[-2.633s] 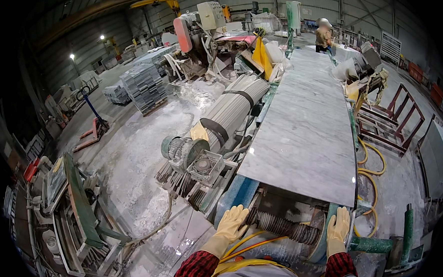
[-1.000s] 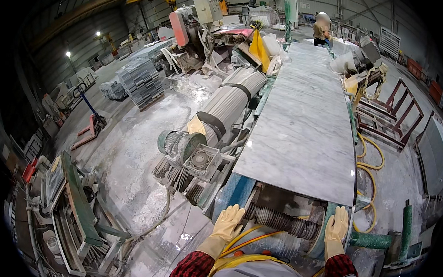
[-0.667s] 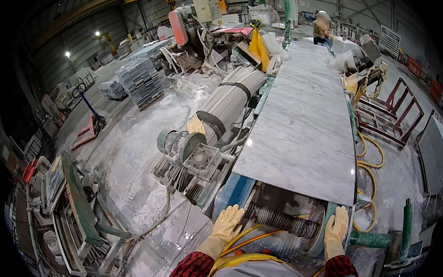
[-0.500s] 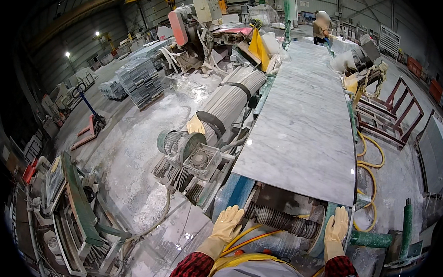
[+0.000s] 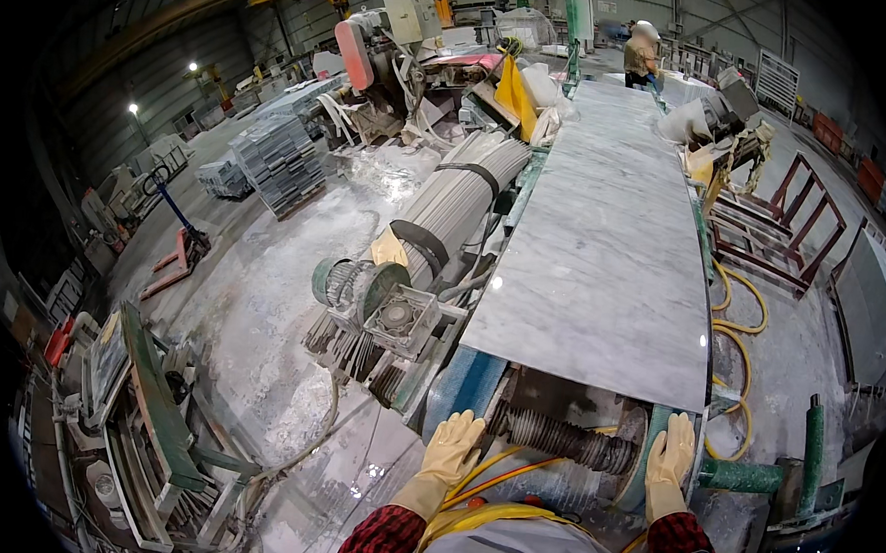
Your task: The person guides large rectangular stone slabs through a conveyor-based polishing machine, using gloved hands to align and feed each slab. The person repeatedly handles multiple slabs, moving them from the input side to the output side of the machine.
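Observation:
My left hand [image 5: 447, 454], in a cream rubber glove, lies with outstretched fingers against the near end of a blue side rail [image 5: 466, 380]. On the other side, my right hand [image 5: 670, 461] rests in a matching glove at the near end of the green right rail [image 5: 638, 472], its fingers pointing away from me. Neither palm holds anything. Just beyond the fingertips is the near edge of a long grey-veined white stone slab [image 5: 605, 245], which lies flat along the machine bed. Between my hands, below the slab's edge, shows a dark ribbed roller [image 5: 565, 440].
Left of the slab stand a motor with a gearbox [image 5: 401, 314] and a strapped bundle of long strips [image 5: 457, 202]. Yellow hoses [image 5: 743, 377] loop on the right near a maroon metal rack [image 5: 781, 224]. A co-worker [image 5: 640, 59] stands at the slab's far end.

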The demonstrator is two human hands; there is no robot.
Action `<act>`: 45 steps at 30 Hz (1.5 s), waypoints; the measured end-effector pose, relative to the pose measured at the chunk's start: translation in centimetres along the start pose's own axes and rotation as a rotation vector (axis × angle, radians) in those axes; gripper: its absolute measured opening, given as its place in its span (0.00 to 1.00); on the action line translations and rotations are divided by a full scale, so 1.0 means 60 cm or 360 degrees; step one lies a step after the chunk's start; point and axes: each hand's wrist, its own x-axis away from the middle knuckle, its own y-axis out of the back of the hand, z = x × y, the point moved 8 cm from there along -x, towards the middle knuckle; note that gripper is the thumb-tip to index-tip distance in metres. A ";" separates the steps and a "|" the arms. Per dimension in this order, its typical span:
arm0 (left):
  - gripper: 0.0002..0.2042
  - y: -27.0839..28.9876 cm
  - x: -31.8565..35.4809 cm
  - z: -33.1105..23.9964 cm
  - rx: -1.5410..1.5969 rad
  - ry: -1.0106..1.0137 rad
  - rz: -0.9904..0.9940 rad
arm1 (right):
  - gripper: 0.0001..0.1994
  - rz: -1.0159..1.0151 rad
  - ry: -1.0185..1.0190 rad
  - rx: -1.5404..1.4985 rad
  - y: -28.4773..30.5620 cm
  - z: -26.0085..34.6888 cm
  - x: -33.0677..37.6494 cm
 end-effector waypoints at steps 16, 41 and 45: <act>0.35 0.013 -0.171 0.045 0.0075 0.0115 0.0048 | 0.22 0.0044 -0.0014 0.0045 0.008 0.010 0.006; 0.53 -0.001 -0.149 0.020 -0.0224 0.0193 0.0574 | 0.23 0.0125 -0.0129 0.0178 -0.033 -0.039 -0.079; 0.53 -0.006 -0.135 0.026 -0.0209 0.0194 0.0489 | 0.22 0.0083 -0.0116 0.0127 -0.047 -0.040 -0.077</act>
